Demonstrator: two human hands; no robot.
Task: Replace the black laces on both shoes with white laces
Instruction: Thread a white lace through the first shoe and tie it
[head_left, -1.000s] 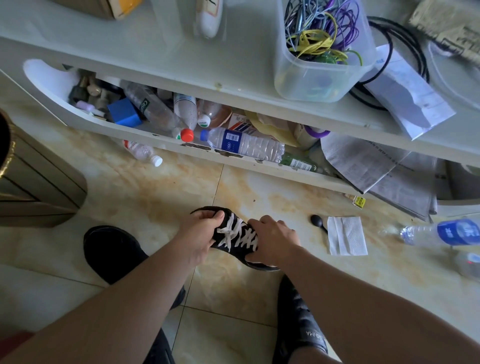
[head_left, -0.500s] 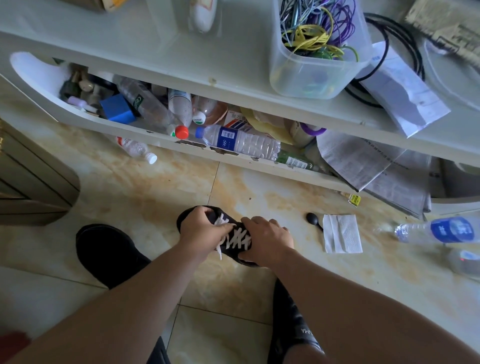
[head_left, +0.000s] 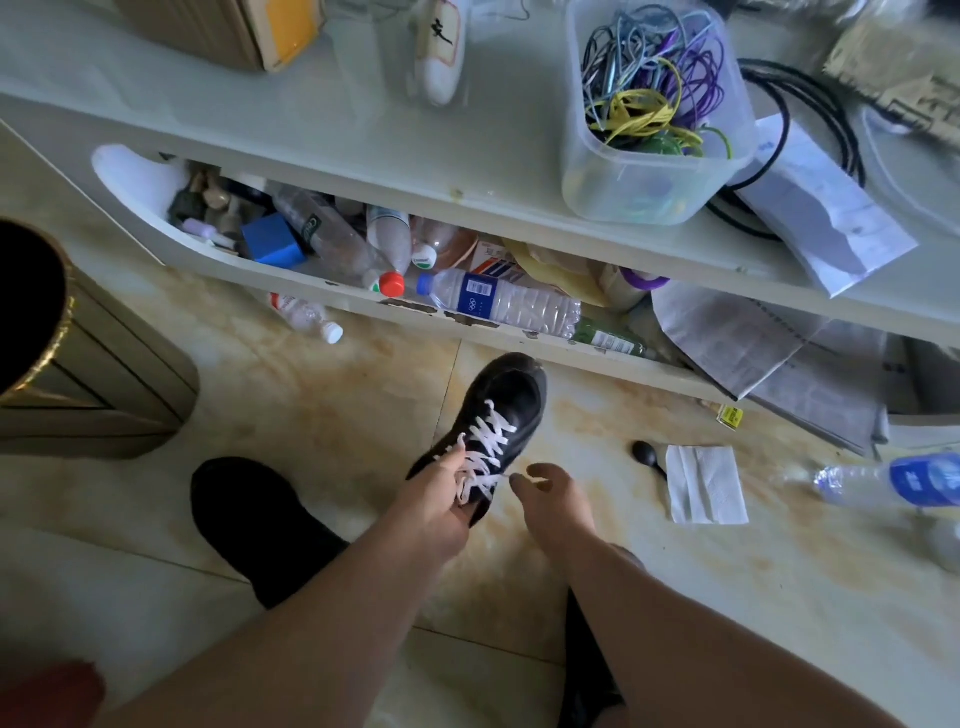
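Note:
A black shoe (head_left: 501, 400) with white laces (head_left: 485, 449) crossed over its tongue is held up over the tiled floor, toe pointing away toward the shelf. My left hand (head_left: 434, 499) grips the shoe at its heel end, fingers curled around the collar by the lace ends. My right hand (head_left: 550, 499) is just right of the shoe, fingers loosely curled, its fingertips touching a white lace end. A second black shoe (head_left: 249, 514) lies on the floor to the left.
A low white shelf (head_left: 332, 283) crammed with plastic bottles and newspapers runs across the back. A dark bin (head_left: 78, 353) stands at left. A black spoon (head_left: 647, 454), white tissue (head_left: 706, 483) and a water bottle (head_left: 893, 478) lie on the floor at right.
The shoe has turned so its toe points away and more of the lacing shows. My right hand came off the shoe's side and now sits beside it at the lace end.

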